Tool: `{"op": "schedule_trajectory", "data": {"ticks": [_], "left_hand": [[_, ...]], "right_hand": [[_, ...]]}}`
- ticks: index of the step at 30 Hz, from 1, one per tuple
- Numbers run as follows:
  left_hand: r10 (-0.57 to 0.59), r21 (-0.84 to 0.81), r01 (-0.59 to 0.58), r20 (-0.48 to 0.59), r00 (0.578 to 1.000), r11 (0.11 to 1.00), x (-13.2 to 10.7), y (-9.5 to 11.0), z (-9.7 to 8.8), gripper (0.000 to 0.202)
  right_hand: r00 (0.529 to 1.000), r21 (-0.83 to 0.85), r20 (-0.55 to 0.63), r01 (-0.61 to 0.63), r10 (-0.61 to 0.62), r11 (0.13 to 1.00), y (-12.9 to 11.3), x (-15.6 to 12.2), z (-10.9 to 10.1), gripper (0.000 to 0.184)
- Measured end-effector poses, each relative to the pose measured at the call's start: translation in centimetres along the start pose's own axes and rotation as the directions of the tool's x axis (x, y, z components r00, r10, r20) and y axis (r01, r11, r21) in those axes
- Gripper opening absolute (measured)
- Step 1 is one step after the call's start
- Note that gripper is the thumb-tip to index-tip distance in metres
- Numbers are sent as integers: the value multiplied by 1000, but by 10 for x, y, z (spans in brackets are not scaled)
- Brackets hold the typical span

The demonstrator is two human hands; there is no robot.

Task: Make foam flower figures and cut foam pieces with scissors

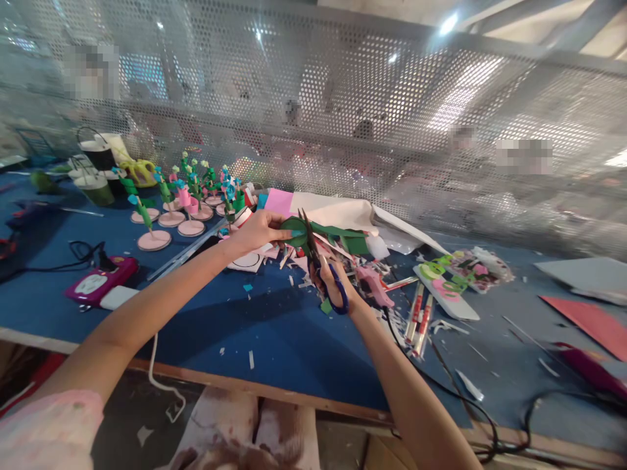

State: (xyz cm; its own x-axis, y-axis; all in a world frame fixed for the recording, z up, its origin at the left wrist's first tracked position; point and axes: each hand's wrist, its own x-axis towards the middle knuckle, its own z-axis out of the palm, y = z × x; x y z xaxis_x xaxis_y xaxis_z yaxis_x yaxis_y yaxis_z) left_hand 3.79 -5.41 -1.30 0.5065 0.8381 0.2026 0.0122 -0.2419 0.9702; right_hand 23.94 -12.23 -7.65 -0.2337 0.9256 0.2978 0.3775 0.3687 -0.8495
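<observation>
My left hand (259, 232) pinches a piece of dark green paper (295, 230) above the blue table. In my right hand (333, 277) is a pair of scissors (313, 245) with dark blue handles, its blades pointing up and away beside the green paper. Whether the blades touch the paper I cannot tell. Behind the scissors a longer green strip (343, 230) lies over paper scraps. A pink glue gun (373, 285) with a black cord rests to the right of my right hand.
Paper flowers on round pink bases (154, 239) stand at the left, near a magenta power strip (101, 282). White and pink sheets (328, 212) lie along a perforated metal screen (337, 98). Red-and-white sticks (418, 320), a white tray (448, 297) and red paper (588, 323) are at the right.
</observation>
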Motion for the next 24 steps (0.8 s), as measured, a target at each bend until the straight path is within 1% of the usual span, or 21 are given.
{"op": "schedule_trajectory", "data": {"ticks": [5, 10, 14, 17, 20, 24], "left_hand": [[-3, 12, 3, -1, 1000, 1000, 0, 0, 0, 26], [-15, 6, 15, -2, 1000, 1000, 0, 1, -1, 23], [-19, -18, 19, 2, 1000, 1000, 0, 1, -2, 18], [-21, -28, 21, 2, 1000, 999, 0, 0, -4, 16], [-31, -26, 32, 9, 999, 999, 2, -1, -5, 18], [-36, -26, 36, 6, 999, 999, 4, -2, -7, 21]], "right_hand": [[1000, -18, -7, -15, 15, 1000, 1, 0, -1, 64], [1000, -2, 2, -20, 20, 1000, 12, -1, -2, 64], [998, 9, -5, -58, 58, 998, 18, -1, -2, 64], [996, 18, -3, -88, 88, 996, 18, -1, -1, 63], [994, 46, 18, -107, 106, 993, 16, -3, 0, 62], [997, 65, 23, -74, 73, 995, 12, -3, 0, 64]]}}
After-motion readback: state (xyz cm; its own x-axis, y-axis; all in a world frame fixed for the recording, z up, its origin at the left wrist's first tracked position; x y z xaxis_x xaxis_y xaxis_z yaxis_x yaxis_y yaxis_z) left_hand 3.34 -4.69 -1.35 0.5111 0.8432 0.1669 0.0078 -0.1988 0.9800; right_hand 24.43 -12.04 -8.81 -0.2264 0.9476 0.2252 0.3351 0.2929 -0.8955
